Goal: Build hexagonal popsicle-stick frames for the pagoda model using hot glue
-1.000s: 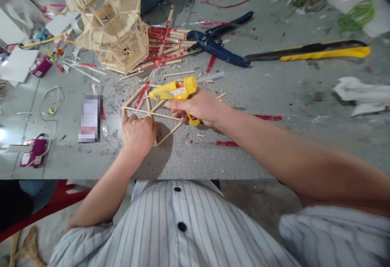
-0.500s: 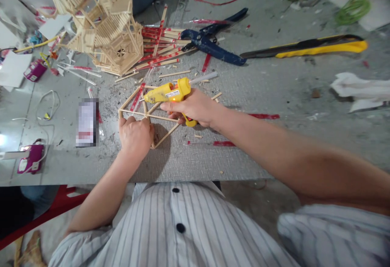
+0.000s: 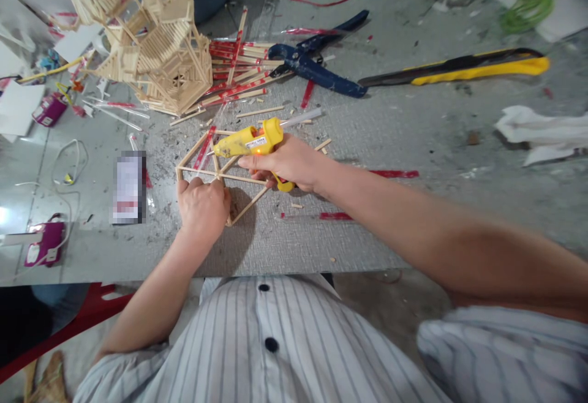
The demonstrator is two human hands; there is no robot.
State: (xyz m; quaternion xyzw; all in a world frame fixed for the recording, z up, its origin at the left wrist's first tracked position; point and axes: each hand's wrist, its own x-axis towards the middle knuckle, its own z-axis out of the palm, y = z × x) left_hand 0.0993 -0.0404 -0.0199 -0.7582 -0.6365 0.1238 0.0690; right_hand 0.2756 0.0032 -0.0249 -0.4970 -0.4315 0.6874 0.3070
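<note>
My right hand (image 3: 287, 161) is wrapped round a yellow hot glue gun (image 3: 250, 138), with a clear glue stick (image 3: 303, 118) poking out of its back end. The gun's nozzle points left, over a six-sided frame of thin wooden sticks (image 3: 239, 176) with spokes meeting at its middle. My left hand (image 3: 204, 204) is closed on the near left side of this frame, its fingers curled over the sticks. Part of the frame is hidden beneath both hands. A red-printed plastic wrapper strip (image 3: 204, 147) lies across the frame's far left part.
Behind stands a tiered wooden stick model (image 3: 174, 54) beside a pile of red-wrapped chopsticks (image 3: 243, 54). Dark blue cutting pliers (image 3: 316, 69) and a yellow-black utility knife (image 3: 478, 67) lie far right. A blurred-out phone-shaped object (image 3: 128, 187) rests left; white tissue (image 3: 537, 133) is at right.
The whole view has shifted slightly, so things sit a little further left. Both hands, the glue gun and the stick frame keep nearly the same places relative to each other.
</note>
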